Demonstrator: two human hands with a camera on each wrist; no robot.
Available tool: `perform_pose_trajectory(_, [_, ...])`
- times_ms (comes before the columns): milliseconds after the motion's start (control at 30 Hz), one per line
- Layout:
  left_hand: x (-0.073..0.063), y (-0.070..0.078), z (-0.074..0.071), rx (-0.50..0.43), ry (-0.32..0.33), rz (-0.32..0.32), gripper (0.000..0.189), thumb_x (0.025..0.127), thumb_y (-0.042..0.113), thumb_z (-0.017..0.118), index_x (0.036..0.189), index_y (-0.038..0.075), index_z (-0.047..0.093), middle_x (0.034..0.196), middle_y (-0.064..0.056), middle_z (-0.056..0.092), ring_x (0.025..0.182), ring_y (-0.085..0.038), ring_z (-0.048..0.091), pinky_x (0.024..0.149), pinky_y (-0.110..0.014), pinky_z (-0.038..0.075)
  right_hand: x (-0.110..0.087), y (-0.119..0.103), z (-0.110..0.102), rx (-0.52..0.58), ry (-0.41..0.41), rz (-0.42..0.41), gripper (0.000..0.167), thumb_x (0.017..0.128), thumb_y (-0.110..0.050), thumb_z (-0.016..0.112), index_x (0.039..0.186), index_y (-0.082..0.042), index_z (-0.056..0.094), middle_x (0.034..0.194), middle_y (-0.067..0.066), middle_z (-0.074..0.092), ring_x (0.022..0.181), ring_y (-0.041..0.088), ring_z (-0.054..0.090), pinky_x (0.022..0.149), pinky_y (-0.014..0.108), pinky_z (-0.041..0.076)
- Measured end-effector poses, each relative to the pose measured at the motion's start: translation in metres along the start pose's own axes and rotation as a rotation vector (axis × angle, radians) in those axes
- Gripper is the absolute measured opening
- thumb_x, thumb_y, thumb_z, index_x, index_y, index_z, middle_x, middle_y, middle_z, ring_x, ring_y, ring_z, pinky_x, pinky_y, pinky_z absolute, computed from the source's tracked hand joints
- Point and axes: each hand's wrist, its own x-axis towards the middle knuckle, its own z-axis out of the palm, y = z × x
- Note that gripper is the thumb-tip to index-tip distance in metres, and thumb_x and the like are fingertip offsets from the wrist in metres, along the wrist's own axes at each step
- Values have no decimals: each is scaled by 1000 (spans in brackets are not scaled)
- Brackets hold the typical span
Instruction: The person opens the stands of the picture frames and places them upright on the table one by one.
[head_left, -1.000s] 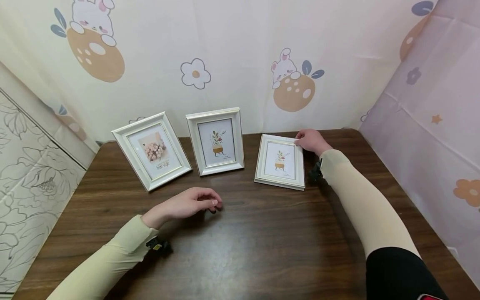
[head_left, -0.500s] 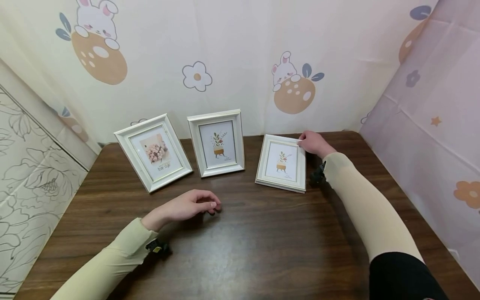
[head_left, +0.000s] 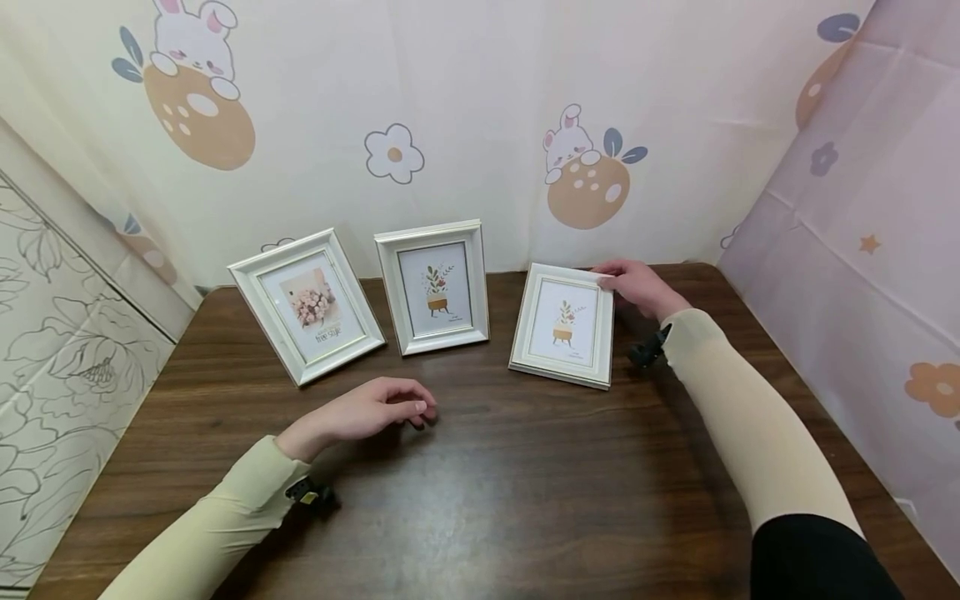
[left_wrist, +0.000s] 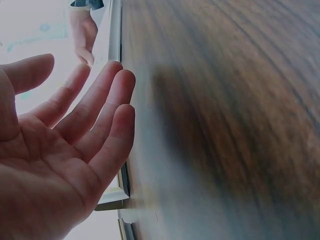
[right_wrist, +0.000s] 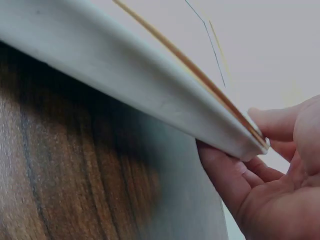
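Observation:
At the right of the head view a white picture frame (head_left: 562, 327) with a potted-plant print lies face up, its far edge tipped slightly off the table. My right hand (head_left: 637, 285) grips it by the far right corner. In the right wrist view, thumb and fingers pinch that corner (right_wrist: 257, 145) from both faces, and a dark gap shows under the frame's side. My left hand (head_left: 375, 407) hovers low over the table at left centre, fingers loosely bent and holding nothing. The left wrist view shows its bare palm (left_wrist: 50, 165).
Two more white picture frames stand upright behind my left hand: a leaning one with a pink flower print (head_left: 309, 304) and one with a plant print (head_left: 435, 287). Patterned curtain (head_left: 465, 100) hangs along the dark wooden table's (head_left: 487, 500) back edge.
The far edge of the right frame has risen a little, and my right hand has shifted slightly right with its grip lower round the corner. My left hand has barely moved.

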Motion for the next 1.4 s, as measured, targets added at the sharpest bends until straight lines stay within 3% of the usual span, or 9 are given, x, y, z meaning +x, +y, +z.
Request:
perform_pose_trajectory(200, [-2,-2,-3,2,4,-6,26,105,20,52,120,5,66,110,-7,71,98,-25,67,84,-41,52,-6,-4,-5,73,11,-11,45,102,-26,59,142,-6,52,134,21,55,100,28,63,83,40,56])
perform_pose_trajectory(300, [-2,-2,-4,7,10,-16,26,105,21,53,121,5,66,111,-6,71,99,-25,67,85,-43,52,-10,-8,-6,89,24,-19,45,101,-27,60,141,-6,53,134,20,55,100,27,63,87,42,55])
perform_pose_trajectory(467, [-3,-3,-9,27,25,-7,25,105,20,53,121,6,66,111,-7,71,98,-26,67,84,-45,52,-18,-19,-5,86,51,-53,46,100,-32,61,138,-7,56,132,17,56,104,27,60,93,42,51])
perform_pose_trajectory(600, [-3,-4,-12,31,34,1,25,104,19,54,121,6,66,111,-8,71,97,-26,67,82,-45,52,-25,-29,-4,78,55,-89,46,100,-32,62,138,-7,56,131,16,57,104,27,60,88,34,53])
perform_pose_trajectory(767, [-4,-6,-14,23,44,-4,24,104,19,53,121,5,65,112,-8,71,98,-27,67,82,-45,52,-33,-36,-2,80,80,-101,45,99,-32,62,137,-7,57,130,15,58,102,26,61,87,35,53])
perform_pose_trajectory(1033, [-10,-10,-18,10,76,-41,27,105,21,53,122,4,65,112,-8,71,99,-25,67,82,-41,50,-50,-43,2,84,107,-145,45,99,-30,63,137,-6,59,128,16,59,98,21,62,78,27,55])
perform_pose_trajectory(1400, [-14,-17,-26,-36,133,-98,28,105,22,52,121,2,64,112,-11,70,100,-26,65,80,-42,53,-74,-52,2,101,109,-229,43,97,-29,66,133,-5,62,124,14,63,96,20,64,82,28,55])
